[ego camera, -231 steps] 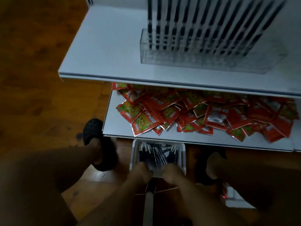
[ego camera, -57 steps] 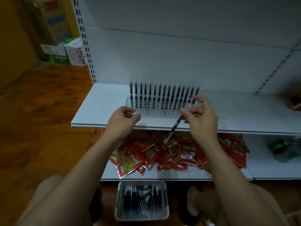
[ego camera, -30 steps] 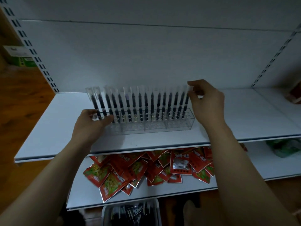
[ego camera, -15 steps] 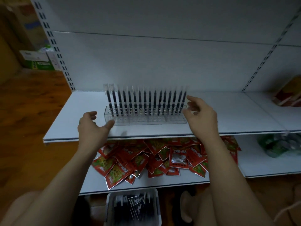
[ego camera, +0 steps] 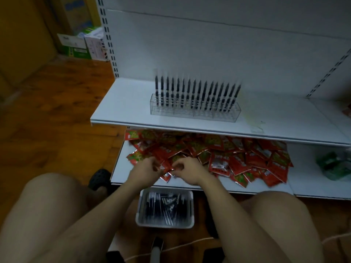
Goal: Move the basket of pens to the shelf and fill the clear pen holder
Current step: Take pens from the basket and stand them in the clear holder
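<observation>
Both grips curled, left hand and right hand, too blurry to tell if holding anything | basket on floor, close for grabbing pens | clear pen holder on shelf, one row filled

No legible text anywhere: only blurred white print on the red packets and smudged markings on the cardboard boxes, too dim to read.

Bare forearms, bare knees, black perforated clog
</observation>
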